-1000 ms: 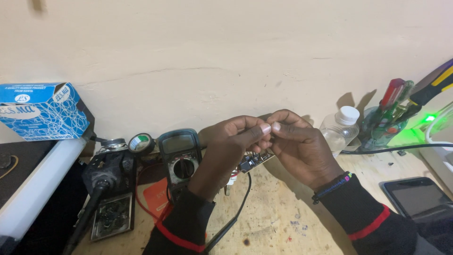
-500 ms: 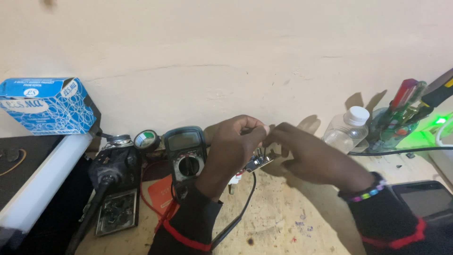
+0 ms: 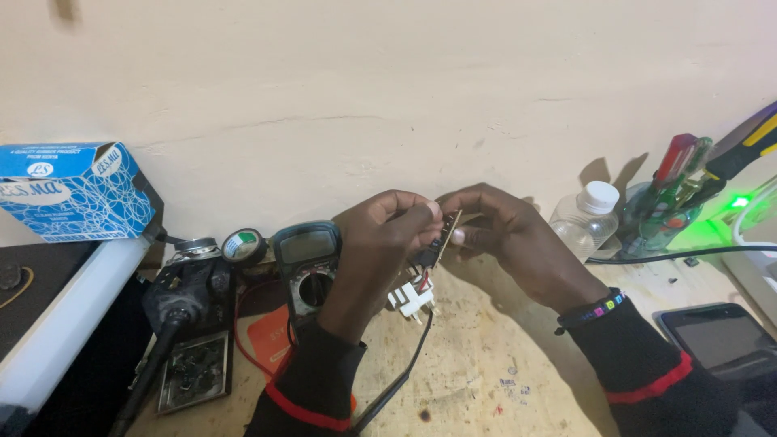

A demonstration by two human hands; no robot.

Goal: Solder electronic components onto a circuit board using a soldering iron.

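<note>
Both hands pinch a small circuit board [image 3: 444,235] held edge-on above the wooden bench. My left hand [image 3: 387,243] grips its left side with thumb and fingers. My right hand [image 3: 502,239] holds the right side, thumb pressed against the board's face. A white plastic connector [image 3: 411,300] with red wires hangs below the board, and a black cable [image 3: 405,372] trails from it toward me. A beaded bracelet [image 3: 591,311] sits on my right wrist.
A multimeter [image 3: 303,259] with red leads lies behind my left arm. Left of it are a solder roll [image 3: 243,245], a soldering iron stand [image 3: 190,340] and a blue box [image 3: 73,190]. A plastic bottle [image 3: 584,220], a screwdriver holder [image 3: 672,202] and a phone [image 3: 716,336] lie at right.
The board has turned edge-on between my fingers and my hands have shifted slightly right. The connector now hangs visibly below.
</note>
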